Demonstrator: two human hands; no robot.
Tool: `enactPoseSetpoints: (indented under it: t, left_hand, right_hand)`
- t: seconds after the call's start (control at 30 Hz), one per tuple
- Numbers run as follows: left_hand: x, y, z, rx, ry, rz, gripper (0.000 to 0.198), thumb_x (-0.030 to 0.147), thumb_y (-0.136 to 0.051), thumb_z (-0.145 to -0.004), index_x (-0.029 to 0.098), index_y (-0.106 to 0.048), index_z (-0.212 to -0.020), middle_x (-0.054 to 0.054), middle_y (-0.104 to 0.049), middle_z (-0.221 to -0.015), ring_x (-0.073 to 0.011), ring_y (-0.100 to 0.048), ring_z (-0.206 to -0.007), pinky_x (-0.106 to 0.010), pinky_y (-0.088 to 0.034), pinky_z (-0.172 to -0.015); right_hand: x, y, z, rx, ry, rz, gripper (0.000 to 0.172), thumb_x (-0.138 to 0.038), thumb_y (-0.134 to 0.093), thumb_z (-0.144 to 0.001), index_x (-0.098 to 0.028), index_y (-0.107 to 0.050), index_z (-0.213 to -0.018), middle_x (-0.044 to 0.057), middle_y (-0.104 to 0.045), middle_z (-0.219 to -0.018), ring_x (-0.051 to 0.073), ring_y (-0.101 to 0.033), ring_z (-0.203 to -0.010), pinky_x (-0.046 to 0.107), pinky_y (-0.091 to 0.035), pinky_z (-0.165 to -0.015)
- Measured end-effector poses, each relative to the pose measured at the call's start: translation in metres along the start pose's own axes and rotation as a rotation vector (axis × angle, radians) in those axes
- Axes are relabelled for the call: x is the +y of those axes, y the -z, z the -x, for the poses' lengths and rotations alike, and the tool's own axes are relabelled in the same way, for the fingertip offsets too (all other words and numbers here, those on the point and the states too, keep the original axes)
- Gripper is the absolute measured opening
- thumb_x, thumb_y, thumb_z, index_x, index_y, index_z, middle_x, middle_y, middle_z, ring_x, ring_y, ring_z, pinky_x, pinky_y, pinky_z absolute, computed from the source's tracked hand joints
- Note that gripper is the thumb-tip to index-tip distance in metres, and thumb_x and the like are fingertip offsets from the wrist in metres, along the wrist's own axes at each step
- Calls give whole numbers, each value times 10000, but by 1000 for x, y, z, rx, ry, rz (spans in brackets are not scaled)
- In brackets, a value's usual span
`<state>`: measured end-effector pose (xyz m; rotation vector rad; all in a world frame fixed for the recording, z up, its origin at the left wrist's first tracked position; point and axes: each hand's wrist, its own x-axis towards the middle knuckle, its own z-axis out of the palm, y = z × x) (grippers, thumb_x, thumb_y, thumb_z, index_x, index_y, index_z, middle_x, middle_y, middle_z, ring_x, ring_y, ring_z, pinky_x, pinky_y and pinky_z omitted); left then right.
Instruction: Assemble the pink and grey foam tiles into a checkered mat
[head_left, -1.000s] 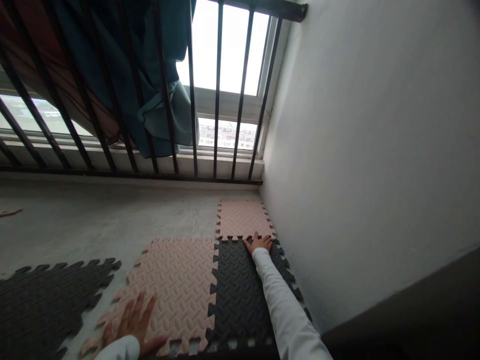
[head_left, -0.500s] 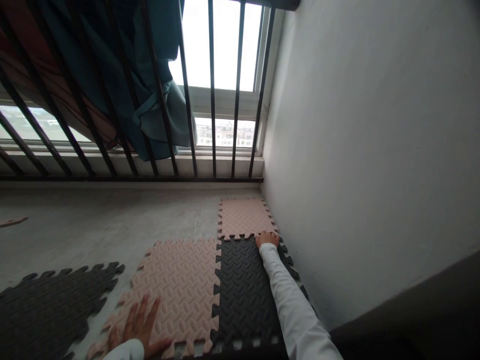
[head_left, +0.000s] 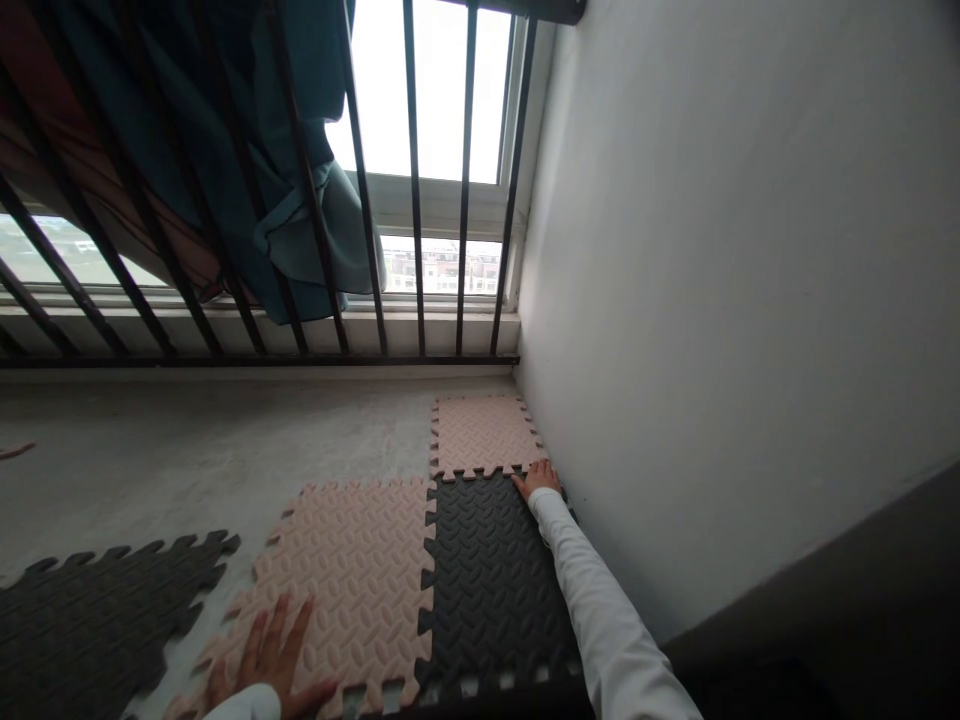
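Note:
My left hand [head_left: 270, 655] lies flat with spread fingers on a large pink foam puzzle mat tile [head_left: 352, 570], near its bottom edge. My right hand [head_left: 538, 478] rests palm-down at the far right corner of a black foam mat tile [head_left: 491, 590]. It sits on the seam with a smaller pink foam tile [head_left: 484, 435], beside the wall. The black tile interlocks with both pink tiles. Neither hand holds anything. A white sleeve covers my right arm.
A separate black foam tile [head_left: 97, 625] lies on the concrete floor [head_left: 202, 450] at lower left. A white wall [head_left: 720, 300] rises on the right. Black metal window bars [head_left: 416, 200] and a teal curtain [head_left: 300, 170] stand ahead. A small scrap [head_left: 15, 451] lies at the left edge.
My right hand has slid rightward along the tile seam toward the wall. My left hand stays on the pink tile. The whole view has shifted slightly.

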<state>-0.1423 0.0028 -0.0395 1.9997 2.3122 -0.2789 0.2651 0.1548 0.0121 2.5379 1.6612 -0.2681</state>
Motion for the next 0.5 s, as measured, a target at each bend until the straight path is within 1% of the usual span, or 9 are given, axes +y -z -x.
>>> enactPoseSetpoints:
  t: [0.13,0.27,0.4,0.5]
  left_hand:
    - [-1,-3,-1,1,6,17,782,598,-459,-562,284,-308,-1262,-32,-155,-1402,-287,-100,-1272,-566,-107,-949]
    - [-1,-3,-1,7,-3,29,793,622,-462,-550,302,-309,-1259,-17,-155,-1402,-287,-76,-1273,-569,-99,-947]
    - [2,2,3,20,-2,22,787,620,-460,-555,292,-320,-1257,-21,-168,-1398,-286,-94,-1270,-556,-94,-951]
    - [7,10,5,29,16,0,771,600,-458,-563,292,-317,-1255,-20,-184,-1394,-270,-120,-1267,-539,-105,-953]
  right_hand:
    - [3,-5,0,-4,8,0,723,-501,-303,-778,-3,-201,-1292,169,-187,-1374,249,-143,-1261,340,-115,-1009]
    - [2,-11,3,28,-4,2,781,-540,-323,-752,8,-187,-1292,195,-167,-1372,263,-141,-1259,355,-105,-1008]
    - [2,-15,9,57,11,5,799,-573,-316,-741,-15,-189,-1298,205,-185,-1364,279,-154,-1253,370,-96,-1005]
    - [4,-16,16,86,47,4,776,-580,-320,-738,-61,-205,-1303,203,-209,-1357,290,-168,-1248,369,-97,-1001]
